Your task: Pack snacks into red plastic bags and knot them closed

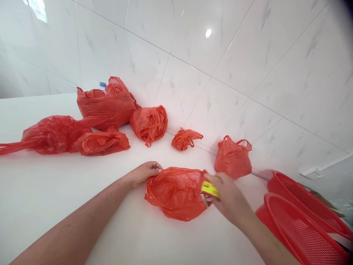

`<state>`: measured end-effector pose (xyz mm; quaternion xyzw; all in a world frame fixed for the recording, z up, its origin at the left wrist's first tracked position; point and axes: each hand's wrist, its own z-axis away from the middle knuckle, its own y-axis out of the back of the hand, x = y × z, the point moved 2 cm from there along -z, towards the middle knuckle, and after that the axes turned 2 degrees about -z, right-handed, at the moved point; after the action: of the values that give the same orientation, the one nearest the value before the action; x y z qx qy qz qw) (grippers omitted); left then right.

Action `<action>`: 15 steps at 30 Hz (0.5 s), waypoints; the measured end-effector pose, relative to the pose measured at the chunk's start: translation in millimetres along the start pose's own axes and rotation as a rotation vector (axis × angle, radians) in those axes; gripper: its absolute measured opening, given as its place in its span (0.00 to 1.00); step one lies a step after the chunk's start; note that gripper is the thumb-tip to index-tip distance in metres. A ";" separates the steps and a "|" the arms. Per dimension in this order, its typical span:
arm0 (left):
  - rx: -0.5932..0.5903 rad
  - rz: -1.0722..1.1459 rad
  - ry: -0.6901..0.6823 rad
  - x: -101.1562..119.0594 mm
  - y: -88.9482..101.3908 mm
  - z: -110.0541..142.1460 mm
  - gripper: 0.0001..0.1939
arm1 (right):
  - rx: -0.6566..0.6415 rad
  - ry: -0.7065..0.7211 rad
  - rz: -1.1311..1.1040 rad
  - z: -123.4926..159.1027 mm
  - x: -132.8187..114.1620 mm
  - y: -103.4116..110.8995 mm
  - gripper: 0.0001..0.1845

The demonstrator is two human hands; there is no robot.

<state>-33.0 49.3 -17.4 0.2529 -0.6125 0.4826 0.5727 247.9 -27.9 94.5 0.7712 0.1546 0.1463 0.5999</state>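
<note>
An opened red plastic bag (176, 195) lies on the white table in front of me, its mouth spread wide. My left hand (147, 173) pinches the bag's rim at its left end. Over the bag's right end, my right hand (227, 195) grips a small red and yellow packet (210, 189). Motion blurs the packet, so its exact kind does not show. Part of the bag's right rim is hidden behind the packet and the fingers.
Several filled red bags (107, 106) stand along the tiled wall, a blue-capped bottle (102, 86) poking out of one. A small crumpled bag (185, 140) and a handled bag (233, 158) sit farther right. Red mesh baskets (303, 228) stand at the right edge.
</note>
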 end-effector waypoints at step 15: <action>-0.002 0.071 0.034 -0.5 1.8 -2.2 0.16 | 0.244 -0.563 0.097 43.2 95.9 39.4 0.21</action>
<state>-33.4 51.9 -18.6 0.2221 -0.6117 0.5061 0.5659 355.3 -35.3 126.4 0.8543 -0.0382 -0.0645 0.5144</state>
